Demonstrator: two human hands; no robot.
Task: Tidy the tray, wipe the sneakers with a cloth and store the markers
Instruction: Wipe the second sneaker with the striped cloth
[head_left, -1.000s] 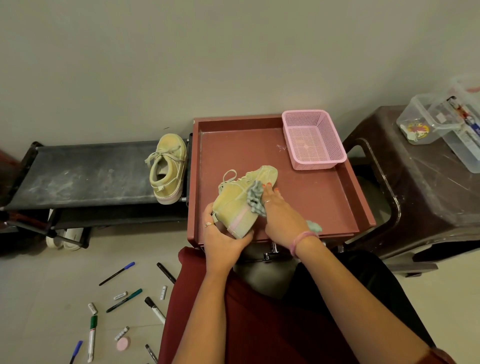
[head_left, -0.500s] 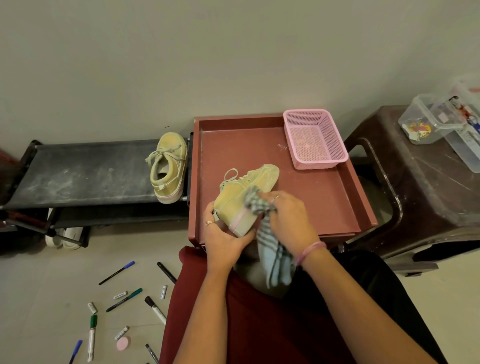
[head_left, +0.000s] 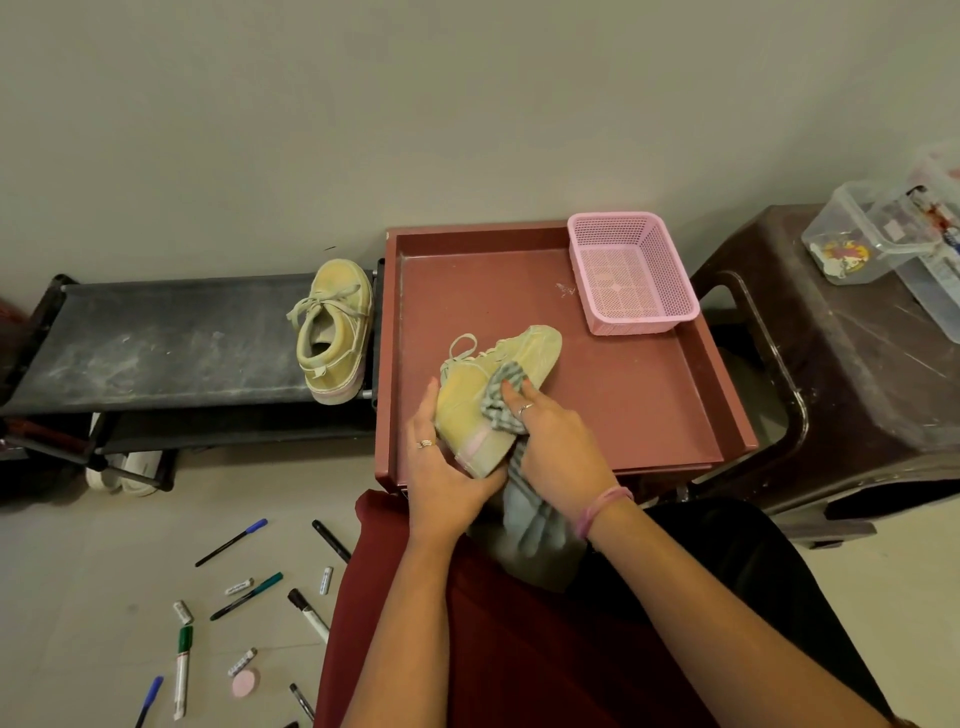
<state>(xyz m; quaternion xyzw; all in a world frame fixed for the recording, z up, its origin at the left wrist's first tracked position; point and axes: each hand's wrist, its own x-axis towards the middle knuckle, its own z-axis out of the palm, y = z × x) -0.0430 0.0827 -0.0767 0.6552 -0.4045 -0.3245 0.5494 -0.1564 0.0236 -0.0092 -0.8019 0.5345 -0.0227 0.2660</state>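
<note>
Yellow-green suede, dusty, covers the sneaker (head_left: 483, 400) held tilted over the near edge of the red tray (head_left: 623, 395), heel toward the person, toe pointing to about 1 o'clock. The left hand (head_left: 447, 467) cups the heel from below, its fingers (head_left: 423, 415) curled up the shoe's left side. The right hand (head_left: 556, 441) presses a checked grey-blue cloth (head_left: 498, 400) against the shoe's right side, fingers bunched round the fabric; the rest of the cloth hangs down under the wrist and its lower end is lost against the lap. Whether the toe touches the tray floor is hard to tell.

At 1 o'clock in the tray's far corner stands a pink mesh basket (head_left: 631, 270). At 10 o'clock the second sneaker (head_left: 335, 332) sits upright on the right end of a black bench (head_left: 171, 343), just beside the tray. Markers (head_left: 182, 670) and loose caps lie scattered on the floor at 8 o'clock, some cut off by the bottom edge. At 2 o'clock clear plastic boxes (head_left: 852, 239) rest on a brown stool, partly out of frame, contents blurred.
</note>
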